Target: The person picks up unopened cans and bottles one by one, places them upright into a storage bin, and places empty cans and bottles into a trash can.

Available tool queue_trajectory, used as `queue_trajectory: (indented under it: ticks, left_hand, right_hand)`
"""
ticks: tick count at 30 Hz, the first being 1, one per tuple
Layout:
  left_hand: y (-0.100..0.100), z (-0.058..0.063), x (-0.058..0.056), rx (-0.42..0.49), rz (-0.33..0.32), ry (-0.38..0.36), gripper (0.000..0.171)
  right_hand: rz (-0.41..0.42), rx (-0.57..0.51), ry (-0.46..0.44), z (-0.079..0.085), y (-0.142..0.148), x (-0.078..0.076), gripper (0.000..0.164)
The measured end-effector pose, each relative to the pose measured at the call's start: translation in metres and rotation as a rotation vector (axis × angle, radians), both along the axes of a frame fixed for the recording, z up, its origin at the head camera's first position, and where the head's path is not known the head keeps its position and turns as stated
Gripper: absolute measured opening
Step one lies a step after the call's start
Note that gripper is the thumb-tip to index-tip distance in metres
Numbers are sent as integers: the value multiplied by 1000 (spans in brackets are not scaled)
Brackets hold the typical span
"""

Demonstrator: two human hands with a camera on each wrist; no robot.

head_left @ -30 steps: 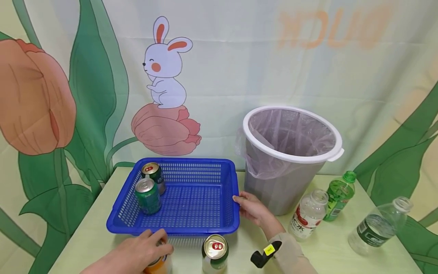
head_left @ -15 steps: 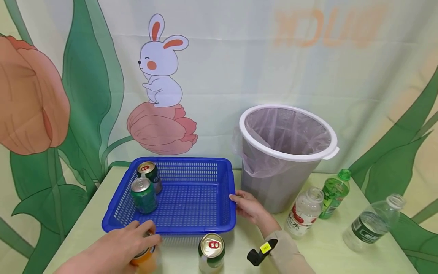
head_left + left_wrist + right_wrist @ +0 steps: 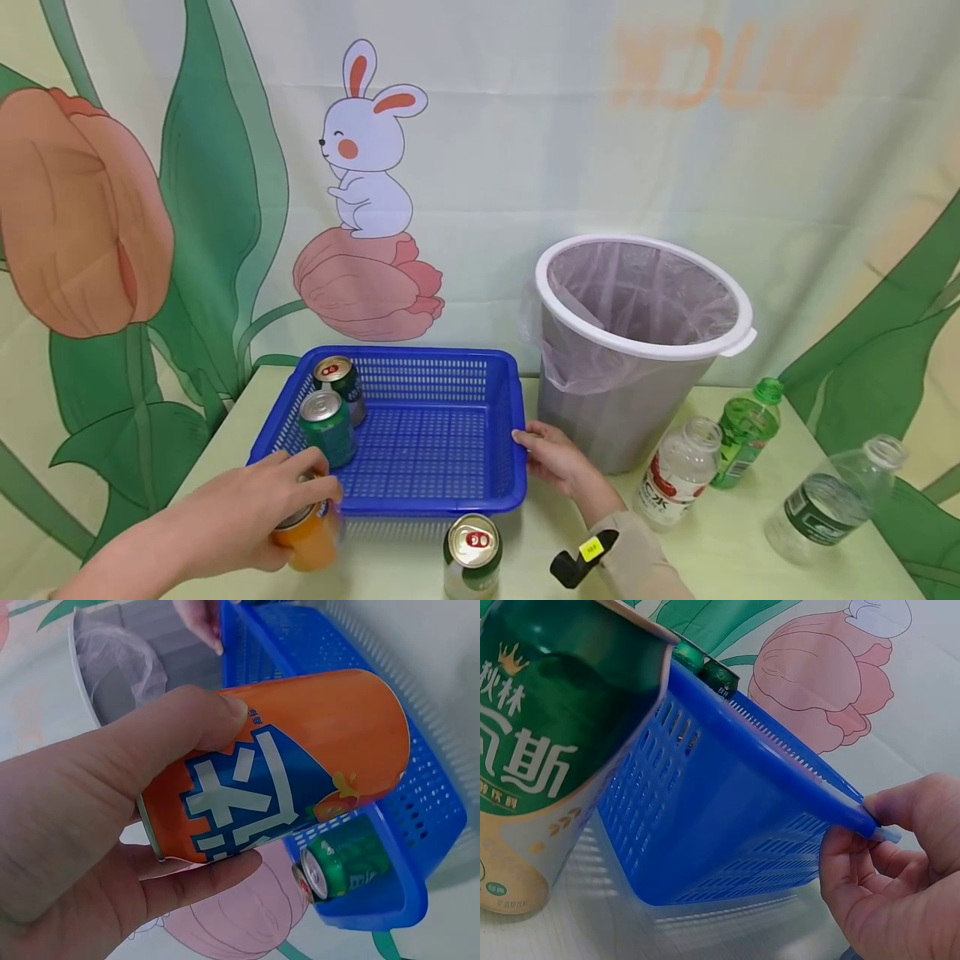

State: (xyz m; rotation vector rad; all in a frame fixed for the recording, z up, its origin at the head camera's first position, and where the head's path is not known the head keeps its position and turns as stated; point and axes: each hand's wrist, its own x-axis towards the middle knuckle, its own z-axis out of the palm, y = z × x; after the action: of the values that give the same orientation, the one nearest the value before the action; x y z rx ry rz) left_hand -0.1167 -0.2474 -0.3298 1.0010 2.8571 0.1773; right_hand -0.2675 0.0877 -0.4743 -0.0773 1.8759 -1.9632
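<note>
Across the middle of the frame, the left hand (image 3: pixel 105 787) grips an orange can (image 3: pixel 330 712) with blue-and-white lettering, thumb on its upper side. Behind it, a blue basket (image 3: pixel 411 874) runs down the right, a green can (image 3: pixel 352 859) inside at lower right. A gray bin (image 3: pixel 187 652) and the other hand's fingers (image 3: pixel 201 621), by the basket's edge, show toward the upper left.

The right sleeve (image 3: pixel 639 557) is plain beige. At its cuff, a black wrist camera (image 3: pixel 567 570) bears a yellow label (image 3: pixel 591 547) with dark print.
</note>
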Motion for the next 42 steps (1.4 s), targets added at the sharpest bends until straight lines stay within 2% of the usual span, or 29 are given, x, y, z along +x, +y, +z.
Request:
queue_trajectory:
  ticks: [10,16,23,27,32,42]
  left_hand:
    - [-9,16,-10,21,-9,51,52]
    - [-15,22,-16,22,-3,78,52]
    - [-21,27,-26,18,28,66,52]
    - [-24,28,-33,6,55,57,53]
    - [-26,26,-41,5,69,37,53]
    - [-27,23,-55,-3,41,62,52]
  right_hand:
    - [16,-33,0,-1,0,0,33]
    - [20,-51,-6,-4,0,-1,23]
    - [25,-62,-7,-3,0,-1,13]
    - [17,-55,-10,-2,-1,-1,15]
    - [14,-45,-10,-3,-1,-1,24]
    - [15,-48,-8,-3,0,-2,31]
